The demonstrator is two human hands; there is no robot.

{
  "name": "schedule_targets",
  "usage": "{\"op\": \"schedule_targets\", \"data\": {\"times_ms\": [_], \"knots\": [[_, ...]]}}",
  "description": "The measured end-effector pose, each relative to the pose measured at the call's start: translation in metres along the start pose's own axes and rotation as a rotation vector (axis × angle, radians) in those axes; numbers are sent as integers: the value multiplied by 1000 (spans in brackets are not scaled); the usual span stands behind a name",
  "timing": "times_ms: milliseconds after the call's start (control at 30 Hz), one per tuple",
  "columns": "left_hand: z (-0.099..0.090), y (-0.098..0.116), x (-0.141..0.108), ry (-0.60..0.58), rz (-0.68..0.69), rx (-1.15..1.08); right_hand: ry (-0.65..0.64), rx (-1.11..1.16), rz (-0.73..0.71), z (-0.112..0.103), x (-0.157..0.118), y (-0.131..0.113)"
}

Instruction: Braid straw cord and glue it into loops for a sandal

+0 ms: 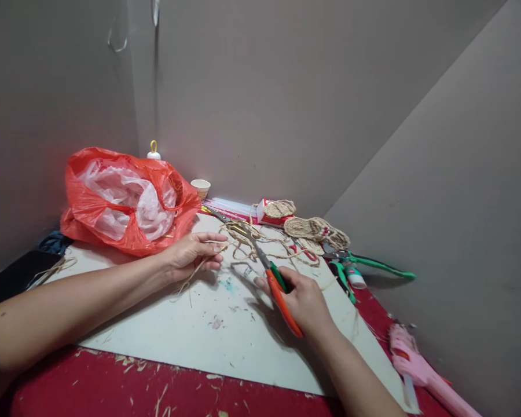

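The coiled cord (306, 227) looks rough, the scissors (263, 255) metal with plastic handles (282, 304).

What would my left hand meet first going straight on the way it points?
Your left hand would probably meet the scissors first, though loose cord lies nearby and depth is unclear.

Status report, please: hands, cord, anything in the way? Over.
Left hand holding fibre cord. Right hand gripping orange-handled tool. More fibre cord looped on white board near the tool's tip; whether they touch, can't tell.
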State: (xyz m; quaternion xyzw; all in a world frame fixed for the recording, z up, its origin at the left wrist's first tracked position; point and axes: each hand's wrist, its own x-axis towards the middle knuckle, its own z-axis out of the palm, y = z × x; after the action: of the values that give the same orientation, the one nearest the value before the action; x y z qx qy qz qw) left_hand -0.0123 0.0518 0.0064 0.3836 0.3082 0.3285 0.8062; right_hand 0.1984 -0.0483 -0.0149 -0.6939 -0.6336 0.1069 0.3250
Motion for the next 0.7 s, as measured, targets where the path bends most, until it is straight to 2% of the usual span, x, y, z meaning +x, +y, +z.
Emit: {"op": "schedule_targets", "data": {"times_ms": [133, 233, 400, 533, 600, 700], "knots": [[6, -11, -7, -68, -124, -18, -3, 617, 81, 10, -7, -18], [12, -21, -14, -149, -171, -14, 7, 820, 110, 16, -14, -30], [17, -28, -18, -175, -221, 35, 45, 981, 119, 17, -17, -36], [18, -30, -19, -211, -229, 117, 127, 944, 129, 13, -16, -38], [19, -32, -21, -218, -157, 214, 170, 878, 157, 12, -16, -39], [22, -35, -27, -177, 81, 511, 212, 824, 173, 10, -17, -39]]}}
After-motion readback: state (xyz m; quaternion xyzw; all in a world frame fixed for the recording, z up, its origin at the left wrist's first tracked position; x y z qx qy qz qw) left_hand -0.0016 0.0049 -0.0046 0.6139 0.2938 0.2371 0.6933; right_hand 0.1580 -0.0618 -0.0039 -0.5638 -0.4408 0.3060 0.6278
